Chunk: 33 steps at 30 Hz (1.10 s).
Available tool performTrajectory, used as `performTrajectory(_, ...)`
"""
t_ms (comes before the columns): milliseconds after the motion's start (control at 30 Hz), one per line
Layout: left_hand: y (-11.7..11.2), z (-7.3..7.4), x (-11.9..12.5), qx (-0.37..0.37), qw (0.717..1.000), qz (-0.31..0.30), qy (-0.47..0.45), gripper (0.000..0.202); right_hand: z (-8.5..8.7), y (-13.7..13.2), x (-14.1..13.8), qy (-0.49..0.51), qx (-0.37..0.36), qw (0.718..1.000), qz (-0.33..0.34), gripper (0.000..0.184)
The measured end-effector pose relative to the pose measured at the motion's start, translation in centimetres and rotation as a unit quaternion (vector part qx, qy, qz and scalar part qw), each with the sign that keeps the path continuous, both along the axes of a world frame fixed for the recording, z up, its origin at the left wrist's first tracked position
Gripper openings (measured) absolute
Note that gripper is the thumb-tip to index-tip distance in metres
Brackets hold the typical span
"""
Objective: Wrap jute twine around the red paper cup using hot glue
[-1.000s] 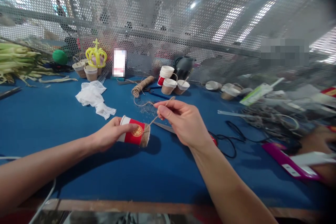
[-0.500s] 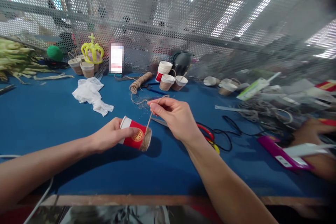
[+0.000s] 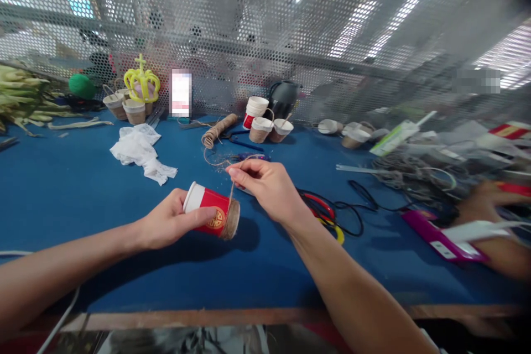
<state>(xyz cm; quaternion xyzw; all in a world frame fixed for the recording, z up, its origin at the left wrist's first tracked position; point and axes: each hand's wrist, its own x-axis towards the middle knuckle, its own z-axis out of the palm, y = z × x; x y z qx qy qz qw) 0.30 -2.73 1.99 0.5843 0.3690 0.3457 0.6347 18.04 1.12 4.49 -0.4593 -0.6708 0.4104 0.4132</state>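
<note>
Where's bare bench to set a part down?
Free: blue tabletop between white cloth and left forearm; also between red-and-white cup and wooden front edge. Crowded: right, tangled cord and purple strip; back, twine roll and pots.

Yellow crown [image 3: 145, 88], green ball [image 3: 82, 86], crumpled white cloth [image 3: 135, 145]

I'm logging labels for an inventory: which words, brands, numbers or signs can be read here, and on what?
No words or numbers can be read.
Red-and-white cup: round gold emblem, too small to read as lettering.
Bright screen: pixelated, unreadable.
Green-and-white item: too blurred to read.
</note>
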Motion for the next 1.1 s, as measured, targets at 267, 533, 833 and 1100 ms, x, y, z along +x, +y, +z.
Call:
performTrajectory(267,-0.3,-0.2,-0.3,0.054,0.998,0.016,0.03,0.024,0.0,-0.1,-0.1,-0.024,-0.003,1.0,0.009,0.016)
performTrajectory(533,-0.3,-0.4,-0.5,0.119,0.99,0.018,0.075,0.029,-0.1,-0.3,-0.3,-0.023,-0.02,0.999,0.032,0.013)
performTrajectory(833,-0.6,0.1,-0.4,0.143,0.987,0.024,0.072,0.026,-0.5,-0.2,-0.4,-0.011,-0.049,0.997,0.055,0.017)
performTrajectory(1100,-0.4,0.2,-0.2,0.057,0.997,0.054,-0.005,0.021,-1.1,0.1,-0.6,-0.001,-0.072,0.995,0.068,0.02)
